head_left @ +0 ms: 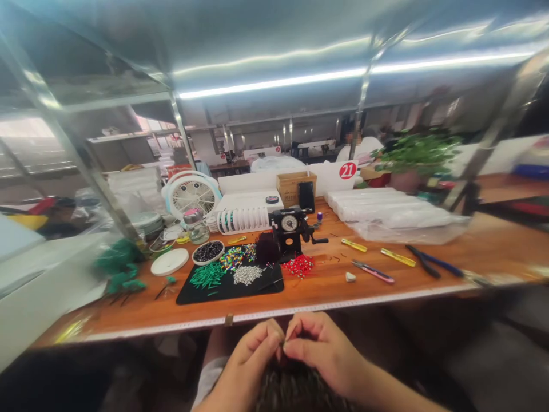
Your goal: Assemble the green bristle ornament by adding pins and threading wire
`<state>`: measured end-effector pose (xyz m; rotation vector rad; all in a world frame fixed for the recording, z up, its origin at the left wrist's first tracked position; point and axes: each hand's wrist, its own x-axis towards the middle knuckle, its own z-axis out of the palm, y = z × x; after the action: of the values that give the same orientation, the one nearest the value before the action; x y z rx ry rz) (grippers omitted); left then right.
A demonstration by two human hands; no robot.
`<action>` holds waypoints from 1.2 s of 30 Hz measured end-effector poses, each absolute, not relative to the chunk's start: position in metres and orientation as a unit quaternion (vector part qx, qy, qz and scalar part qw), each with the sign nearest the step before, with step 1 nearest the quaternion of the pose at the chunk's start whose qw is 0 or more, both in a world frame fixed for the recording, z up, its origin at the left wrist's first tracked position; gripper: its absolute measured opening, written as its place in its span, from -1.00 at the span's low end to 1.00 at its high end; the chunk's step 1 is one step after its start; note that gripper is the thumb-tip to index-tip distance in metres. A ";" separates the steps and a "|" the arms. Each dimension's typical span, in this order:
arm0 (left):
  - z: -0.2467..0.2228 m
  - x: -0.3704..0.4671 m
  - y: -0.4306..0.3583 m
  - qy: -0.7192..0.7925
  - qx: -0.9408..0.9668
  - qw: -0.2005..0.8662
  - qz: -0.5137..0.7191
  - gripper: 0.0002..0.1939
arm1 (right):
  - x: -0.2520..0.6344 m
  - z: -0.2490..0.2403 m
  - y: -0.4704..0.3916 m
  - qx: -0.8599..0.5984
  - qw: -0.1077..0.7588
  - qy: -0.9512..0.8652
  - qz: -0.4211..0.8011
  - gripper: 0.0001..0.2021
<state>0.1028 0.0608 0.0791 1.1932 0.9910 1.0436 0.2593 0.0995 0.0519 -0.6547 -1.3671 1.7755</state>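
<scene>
Below the front edge of the wooden bench, my left hand (pixel 258 350) and my right hand (pixel 319 347) meet fingertip to fingertip over my lap. Both are closed in a pinch; whatever lies between the fingers is too small to make out. Beyond them a black mat (pixel 253 288) carries green tube pieces (pixel 208 276), silver beads (pixel 249 274) and multicoloured beads (pixel 231 259). Red beads (pixel 299 265) lie at the mat's right. A white dish (pixel 195 261) of black beads (pixel 209 251) sits at its back left. Behind stands a black hand-cranked device (pixel 289 229) with a dial.
To the right lie yellow-handled tools (pixel 398 257), a pink-grey cutter (pixel 373 272), pliers (pixel 422 262) and a small white lump (pixel 350 277). White plastic-wrapped rolls (pixel 386 212) rest behind. A fan (pixel 193 195), a carton (pixel 295 186) and a metal post (pixel 98 194) stand at the back and left.
</scene>
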 end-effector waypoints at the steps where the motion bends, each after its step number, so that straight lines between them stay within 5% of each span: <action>1: 0.078 0.106 0.061 0.389 0.467 0.643 0.466 -0.67 | 0.258 0.050 0.099 -0.235 0.393 -0.516 0.724 -0.88; 12: 0.073 0.116 0.062 0.279 0.285 0.758 0.516 -0.74 | 0.248 0.048 0.097 -0.159 0.405 -0.422 0.795 -0.92; 36: 0.070 0.117 0.066 0.284 0.268 0.740 0.547 -0.78 | 0.251 0.056 0.097 -0.208 0.407 -0.486 0.745 -0.79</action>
<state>0.1171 0.0658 0.0702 0.5872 0.6239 1.2006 0.2511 0.0974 0.0558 -0.5251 -1.2264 1.8773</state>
